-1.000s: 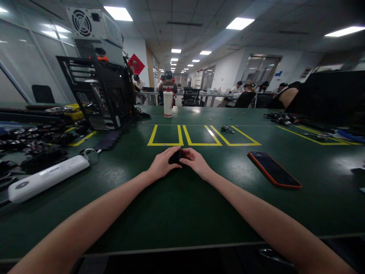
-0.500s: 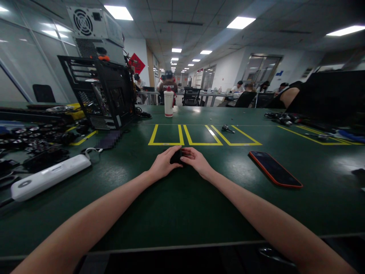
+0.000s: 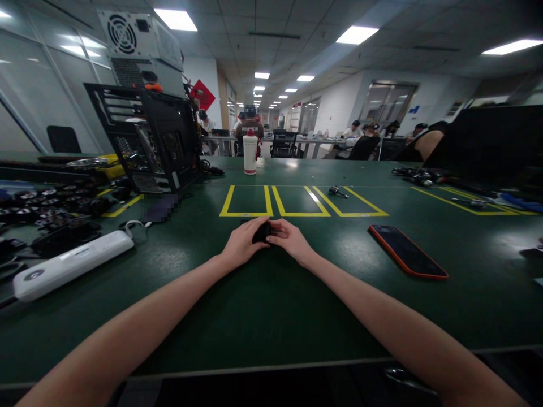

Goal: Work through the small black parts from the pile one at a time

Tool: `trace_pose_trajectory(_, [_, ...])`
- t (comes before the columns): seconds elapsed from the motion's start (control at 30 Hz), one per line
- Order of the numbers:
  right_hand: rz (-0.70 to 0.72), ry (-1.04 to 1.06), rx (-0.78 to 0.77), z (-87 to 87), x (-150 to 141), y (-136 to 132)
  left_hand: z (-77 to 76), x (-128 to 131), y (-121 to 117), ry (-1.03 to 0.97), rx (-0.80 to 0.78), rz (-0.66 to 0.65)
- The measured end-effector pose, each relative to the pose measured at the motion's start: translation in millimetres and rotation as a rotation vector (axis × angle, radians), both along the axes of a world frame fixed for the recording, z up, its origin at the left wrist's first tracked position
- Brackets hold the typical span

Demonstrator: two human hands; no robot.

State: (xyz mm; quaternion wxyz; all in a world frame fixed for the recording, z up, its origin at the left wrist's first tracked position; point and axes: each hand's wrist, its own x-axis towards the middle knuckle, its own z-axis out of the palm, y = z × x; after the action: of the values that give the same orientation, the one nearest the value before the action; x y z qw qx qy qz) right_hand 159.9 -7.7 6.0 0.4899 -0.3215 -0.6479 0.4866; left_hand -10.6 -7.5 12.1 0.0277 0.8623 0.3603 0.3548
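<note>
A small black object (image 3: 261, 233) sits low over the green table (image 3: 254, 316), between my two hands; its kind is hard to make out. My left hand (image 3: 245, 240) curves around its left side, thumb in front and fingers behind. From the right, my right hand (image 3: 289, 238) closes its thumb and fingertips on the object's right end. Fingers cover much of it. Just beyond the hands lie yellow tape outlines (image 3: 301, 214) on the tabletop. A small dark metal part (image 3: 338, 192) rests in the right-hand outline.
An orange-edged phone (image 3: 407, 251) lies to the right. At left are a white power strip (image 3: 74, 264), an open computer case (image 3: 148, 135) and heaped dark parts (image 3: 55, 209). A white cup (image 3: 250, 154) stands at the back. People sit at farther tables.
My right fingertips have come slightly closer to the black object's end. Both hands stay in nearly the same place; the whole view has shifted very slightly.
</note>
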Motion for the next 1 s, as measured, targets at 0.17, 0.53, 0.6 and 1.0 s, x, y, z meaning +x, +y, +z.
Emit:
trace_pose_trajectory(0.17, [0.002, -0.008, -0.008, 4.0, -1.0, -3.8, 0.2, -0.3, -0.2, 0.002, 0.001, 0.005])
trace_pose_trajectory(0.53, [-0.103, -0.044, 0.028, 0.2, -1.2, 1.4, -0.3, 1.6, -1.3, -0.025, -0.012, -0.015])
trace_pose_trajectory(0.6, [-0.089, -0.057, 0.000, -1.9, -0.2, 3.4, -0.2, 1.6, -1.2, -0.023, -0.015, -0.014])
trace_pose_trajectory(1.0, [-0.102, -0.051, -0.008, 2.8, -3.5, -2.9, -0.6, 3.4, -1.6, -0.030, -0.031, 0.002])
